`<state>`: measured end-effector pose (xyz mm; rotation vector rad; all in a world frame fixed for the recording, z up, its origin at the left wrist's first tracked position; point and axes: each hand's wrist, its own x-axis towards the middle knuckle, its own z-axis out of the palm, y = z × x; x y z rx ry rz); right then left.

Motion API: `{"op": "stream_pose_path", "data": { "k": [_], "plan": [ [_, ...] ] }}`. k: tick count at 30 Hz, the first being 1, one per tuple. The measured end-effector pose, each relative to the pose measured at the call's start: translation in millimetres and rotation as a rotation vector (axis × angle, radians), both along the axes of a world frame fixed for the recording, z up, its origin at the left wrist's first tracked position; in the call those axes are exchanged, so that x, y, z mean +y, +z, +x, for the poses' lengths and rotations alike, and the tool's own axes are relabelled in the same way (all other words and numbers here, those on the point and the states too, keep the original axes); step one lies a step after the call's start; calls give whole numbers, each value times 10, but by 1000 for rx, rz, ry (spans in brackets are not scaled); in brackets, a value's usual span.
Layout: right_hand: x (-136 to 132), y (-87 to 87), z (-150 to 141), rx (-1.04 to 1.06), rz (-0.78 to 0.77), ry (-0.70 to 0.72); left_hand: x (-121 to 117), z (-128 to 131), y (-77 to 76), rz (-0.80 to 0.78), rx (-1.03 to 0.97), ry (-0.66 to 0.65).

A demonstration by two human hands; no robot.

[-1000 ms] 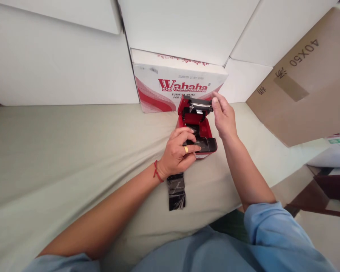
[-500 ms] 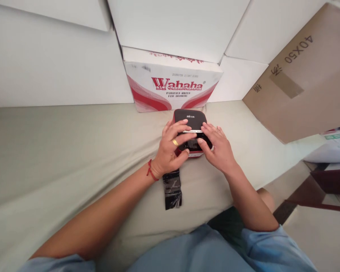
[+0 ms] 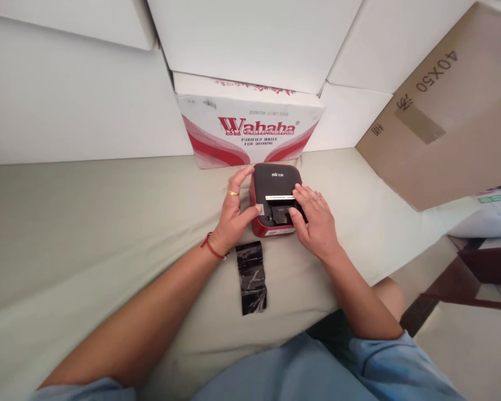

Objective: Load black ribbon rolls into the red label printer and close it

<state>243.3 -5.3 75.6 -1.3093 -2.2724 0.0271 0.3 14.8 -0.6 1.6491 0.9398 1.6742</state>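
A red-and-black label printer (image 3: 275,186) sits on the cloth-covered surface with its lid down. A dark strip shows at its front slot, below a white label line. My left hand (image 3: 232,214) is at the printer's left side, fingers stretched toward the rear corner and thumb on a pale square at the front left. Flat on the right side of the lid lies my right hand (image 3: 315,220), its thumb near the slot. Neither hand is closed round anything. In front of the printer lies a loose, wrinkled piece of black film (image 3: 251,278).
A Wahaha water carton (image 3: 254,125) stands right behind the printer, against stacked white boxes (image 3: 79,100). A brown cardboard box (image 3: 446,128) leans at the right. Pale green cloth (image 3: 108,234), with creases, covers the surface. A white bag (image 3: 480,217) is at the far right.
The printer's lid was up a second ago and has come down shut. My left hand has moved off the front slot to the left side; my right hand came down onto the lid.
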Motion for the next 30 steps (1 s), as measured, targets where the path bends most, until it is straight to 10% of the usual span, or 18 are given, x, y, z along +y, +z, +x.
{"op": "stream_pose_path", "data": {
  "k": [6, 19, 26, 30],
  "plan": [
    [-114, -148, -16, 94, 100, 1, 114, -38, -217, -209, -136, -274],
    [-195, -165, 18, 322, 391, 275, 61, -32, -55, -311, -230, -427],
    [105, 446, 8, 489, -145, 177, 113, -7, -121, -306, -246, -393],
    [564, 759, -175, 189, -485, -3, 127, 17, -116, -300, -268, -394]
  ]
}}
